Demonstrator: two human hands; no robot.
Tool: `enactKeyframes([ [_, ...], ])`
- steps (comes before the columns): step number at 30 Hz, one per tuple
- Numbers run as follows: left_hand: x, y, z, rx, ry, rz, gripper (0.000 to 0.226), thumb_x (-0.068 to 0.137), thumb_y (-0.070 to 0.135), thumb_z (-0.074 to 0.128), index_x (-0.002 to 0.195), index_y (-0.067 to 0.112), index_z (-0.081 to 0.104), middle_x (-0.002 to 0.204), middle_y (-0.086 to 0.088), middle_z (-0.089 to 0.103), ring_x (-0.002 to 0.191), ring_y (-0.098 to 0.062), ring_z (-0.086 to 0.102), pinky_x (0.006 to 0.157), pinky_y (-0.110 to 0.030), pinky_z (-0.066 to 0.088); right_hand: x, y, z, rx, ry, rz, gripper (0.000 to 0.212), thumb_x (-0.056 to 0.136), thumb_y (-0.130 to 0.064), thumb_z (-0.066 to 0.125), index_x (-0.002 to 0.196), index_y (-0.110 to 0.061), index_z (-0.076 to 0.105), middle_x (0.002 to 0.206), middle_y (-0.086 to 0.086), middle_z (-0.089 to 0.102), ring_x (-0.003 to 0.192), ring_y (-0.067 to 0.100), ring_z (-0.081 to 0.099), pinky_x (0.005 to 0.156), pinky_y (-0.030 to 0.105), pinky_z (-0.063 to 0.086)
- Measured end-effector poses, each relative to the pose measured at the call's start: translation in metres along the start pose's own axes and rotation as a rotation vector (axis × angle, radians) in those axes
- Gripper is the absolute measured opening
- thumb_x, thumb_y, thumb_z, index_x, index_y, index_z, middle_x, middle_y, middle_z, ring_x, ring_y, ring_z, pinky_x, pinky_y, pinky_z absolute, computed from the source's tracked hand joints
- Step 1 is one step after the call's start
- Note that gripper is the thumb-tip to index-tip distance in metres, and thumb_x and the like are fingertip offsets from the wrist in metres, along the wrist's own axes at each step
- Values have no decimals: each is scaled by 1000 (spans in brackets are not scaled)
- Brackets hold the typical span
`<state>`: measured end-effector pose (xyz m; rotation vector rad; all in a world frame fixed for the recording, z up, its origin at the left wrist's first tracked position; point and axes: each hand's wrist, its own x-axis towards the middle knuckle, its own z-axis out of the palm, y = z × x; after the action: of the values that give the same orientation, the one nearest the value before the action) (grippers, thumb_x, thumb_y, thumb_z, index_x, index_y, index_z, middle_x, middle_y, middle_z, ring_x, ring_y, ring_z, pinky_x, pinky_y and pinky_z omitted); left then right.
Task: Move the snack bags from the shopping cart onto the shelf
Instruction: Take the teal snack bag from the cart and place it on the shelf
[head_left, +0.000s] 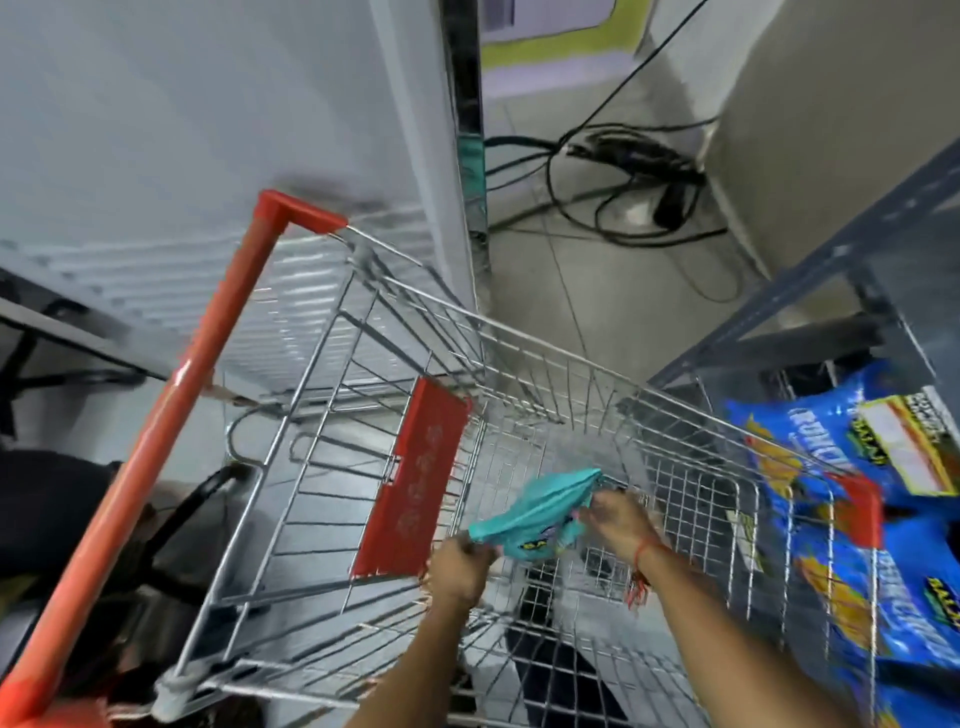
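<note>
Both hands grip one teal bag low inside the cart: left hand pinching one end, right hand the other. Risk, as judged: bag catches the wire rim on lifting. Blue bags fill the shelf beside it; cables litter the tiled floor.

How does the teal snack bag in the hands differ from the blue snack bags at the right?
The teal snack bag is held inside the shopping cart by the left hand and right hand; the blue snack bags lie outside it, untouched. The teal one looks smaller and crumpled, while the blue ones lie flat. Both carry printed labels.
</note>
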<state>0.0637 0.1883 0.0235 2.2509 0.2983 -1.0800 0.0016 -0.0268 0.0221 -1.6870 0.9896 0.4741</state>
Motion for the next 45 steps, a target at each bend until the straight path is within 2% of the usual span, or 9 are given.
enactKeyframes([
  [7,-4,19,6,-107,79,90,4,80,22,71,79,19,70,66,15,63,65,-5,58,49,-6,42,-20,13,1,98,183,-58,20,79,-12,71,63,-24,66,63,-11,65,59,-3,59,51,-1,42],
  [13,-28,66,4,-216,24,283,24,85,23,65,63,24,57,68,7,66,68,-8,58,60,-24,47,-70,9,-22,217,428,-112,15,82,-17,68,84,-4,74,84,13,76,83,29,71,66,34,57],
  [17,-62,100,-4,-247,-74,504,12,87,17,62,79,7,61,82,-17,67,78,-15,56,74,-35,45,-122,-2,-41,280,667,-180,13,81,-13,69,75,-2,74,77,12,77,70,25,69,50,11,45],
  [19,-85,122,-12,-263,-120,658,14,88,15,62,81,3,61,80,-14,65,79,-16,57,73,-36,44,-154,-8,-53,281,779,-233,34,81,-12,68,48,-15,61,47,-12,65,49,7,54,47,13,36],
  [21,-113,148,-19,-255,-150,791,13,88,16,62,78,7,63,76,-6,65,74,-15,57,69,-33,43,-188,-16,-67,221,874,-282,43,84,-15,66,44,-13,50,39,-8,55,45,-3,41,47,18,35],
  [26,-204,223,-35,-256,-318,1058,12,87,13,59,75,13,61,73,-6,63,66,-15,53,66,-29,41,-289,-43,-113,72,1209,-352,50,88,-26,60,45,-16,37,41,-3,34,50,18,37,49,28,21],
  [30,-280,275,-41,-200,-336,1266,14,83,19,65,81,7,71,78,-12,74,67,-18,63,68,-31,50,-372,-64,-150,-17,1429,-349,43,89,-27,57,52,-7,50,53,12,51,58,24,51,54,36,26],
  [37,-390,332,-36,-240,-522,1328,14,77,19,70,76,5,72,90,-24,75,78,-25,69,83,-49,58,-492,-87,-182,-105,1753,-273,45,86,-29,59,52,0,52,56,21,57,61,31,56,54,35,14],
  [45,-420,342,-24,-177,-540,1369,18,76,25,70,60,17,69,83,-16,76,66,-19,59,79,-49,59,-517,-79,-193,-102,1780,-218,46,87,-31,57,50,-8,44,51,14,47,55,28,47,48,30,26],
])
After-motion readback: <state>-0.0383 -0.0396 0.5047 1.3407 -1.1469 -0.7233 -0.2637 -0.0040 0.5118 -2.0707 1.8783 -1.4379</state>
